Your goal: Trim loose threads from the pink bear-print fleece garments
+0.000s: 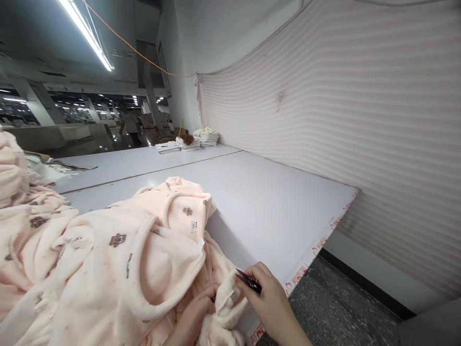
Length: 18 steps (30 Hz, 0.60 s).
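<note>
A peach fleece garment (118, 254) with small bear prints lies bunched on the white table (266, 202), a small white size label (194, 225) showing near its collar. My left hand (196, 312) is closed, pinching a fold of the fleece at the table's near edge. My right hand (268, 300) grips small dark thread snips (248, 281), their tips pointing at the fabric right beside my left hand's fingers.
More of the same peach fleece is heaped at the far left (14, 187). Stacks of folded white goods (201, 138) sit at the table's far end. A striped cloth (342, 125) hangs along the right. A speckled floor (342, 312) lies beyond the table edge.
</note>
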{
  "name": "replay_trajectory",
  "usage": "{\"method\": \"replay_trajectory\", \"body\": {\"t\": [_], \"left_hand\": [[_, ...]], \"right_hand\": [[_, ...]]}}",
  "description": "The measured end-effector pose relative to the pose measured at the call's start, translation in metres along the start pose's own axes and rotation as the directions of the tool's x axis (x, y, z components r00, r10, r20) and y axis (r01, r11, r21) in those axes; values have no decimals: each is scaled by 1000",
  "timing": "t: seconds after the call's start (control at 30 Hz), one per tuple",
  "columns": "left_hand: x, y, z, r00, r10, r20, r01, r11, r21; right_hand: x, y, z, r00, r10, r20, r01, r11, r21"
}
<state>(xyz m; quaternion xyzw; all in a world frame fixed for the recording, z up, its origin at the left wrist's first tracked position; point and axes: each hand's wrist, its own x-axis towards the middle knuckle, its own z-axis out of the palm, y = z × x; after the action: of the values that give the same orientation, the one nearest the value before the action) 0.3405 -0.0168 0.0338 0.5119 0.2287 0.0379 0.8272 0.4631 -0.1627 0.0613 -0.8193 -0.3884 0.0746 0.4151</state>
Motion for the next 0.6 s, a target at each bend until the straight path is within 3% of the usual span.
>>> {"method": "replay_trajectory", "body": {"t": [0.13,0.37,0.5,0.6], "left_hand": [[-5,3,4,998,-31,45,35,995,-92],[-13,5,13,990,-71,120,89,984,-152],[-12,5,6,990,-58,131,74,990,-119],[-10,3,12,996,23,81,-28,998,61]], "right_hand": [[-15,-8,-14,986,-49,159,37,996,78],[-17,-19,-22,980,-39,193,28,998,59],[-18,-16,-18,987,-57,149,41,993,110],[-17,-3,-14,999,-20,42,9,964,267]]}}
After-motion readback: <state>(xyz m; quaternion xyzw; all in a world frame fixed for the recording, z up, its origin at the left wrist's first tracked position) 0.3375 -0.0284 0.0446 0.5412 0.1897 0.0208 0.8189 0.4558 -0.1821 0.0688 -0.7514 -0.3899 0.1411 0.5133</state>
